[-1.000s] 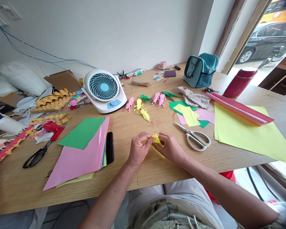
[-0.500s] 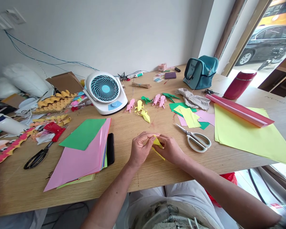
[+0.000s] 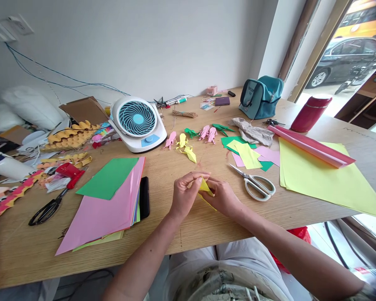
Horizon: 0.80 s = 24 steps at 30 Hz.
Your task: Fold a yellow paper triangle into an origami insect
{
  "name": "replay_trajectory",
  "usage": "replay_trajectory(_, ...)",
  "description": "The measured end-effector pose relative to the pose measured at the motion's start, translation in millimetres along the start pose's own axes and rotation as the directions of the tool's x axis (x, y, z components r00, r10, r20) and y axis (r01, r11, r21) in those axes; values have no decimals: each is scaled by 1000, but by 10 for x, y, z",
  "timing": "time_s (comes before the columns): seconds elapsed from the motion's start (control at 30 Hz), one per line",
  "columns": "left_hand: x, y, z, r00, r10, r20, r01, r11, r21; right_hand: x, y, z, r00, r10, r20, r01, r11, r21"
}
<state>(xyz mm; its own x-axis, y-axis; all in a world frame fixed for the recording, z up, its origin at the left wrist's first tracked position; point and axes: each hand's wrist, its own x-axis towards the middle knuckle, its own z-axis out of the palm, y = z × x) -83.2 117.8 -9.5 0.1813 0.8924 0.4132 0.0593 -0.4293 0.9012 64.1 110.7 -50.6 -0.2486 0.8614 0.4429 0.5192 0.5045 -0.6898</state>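
We seem to be in a small craft workspace, perhaps a shop room at street level — a dark car (image 3: 346, 60) is parked just outside the opening on the right. Our light-brown wood-grain table (image 3: 113, 255) carries the signs of paper craft: a stack of coloured paper sheets (image 3: 105, 205), small folded figures in pink, yellow and green paper (image 3: 190, 154), white-handled metal scissors (image 3: 258, 187) and black-handled scissors (image 3: 44, 211). A round-faced white desk fan (image 3: 138, 119) stands among them — near a plain pale wall (image 3: 175, 42).
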Motion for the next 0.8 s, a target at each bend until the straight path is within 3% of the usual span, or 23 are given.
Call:
replay_trajectory(0.17, 136, 114, -17, 996, -70, 57, 72, 997, -33, 15, 6, -25, 1000, 29, -4, -29, 1000, 8)
replay_trajectory(0.27, 161, 132, -28, 995, -19, 98, 12, 997, 72, 18, 13, -27, 998, 53, -19, -53, 998, 30)
replay_trajectory(0.4, 142, 28, -11, 996, 87, 38, -92, 979, 183, 25, 6, -28, 998, 64, -3, -63, 995, 81)
replay_trajectory(0.57, 193, -127, 0, 992, -89, -85, 86, 995, -44, 34, -20, -45, 995, 95, 31, -99, 984, 151)
replay_trajectory(0.67, 250, -145, -61, 980, -136, -144, 115, 983, -144, 34, -25, -56, 990, 125, 60, -136, 966, 222)
replay_trajectory(0.73, 265, -128, -119, 982, -158, -99, 140, 976, -167, 38, -16, -60, 984, 160, 75, -175, 942, 287)
replay_trajectory(0.8, 253, -112, -167, 987, -160, 13, 161, 981, -111, 49, 6, -60, 975, 200, 94, -220, 901, 374)
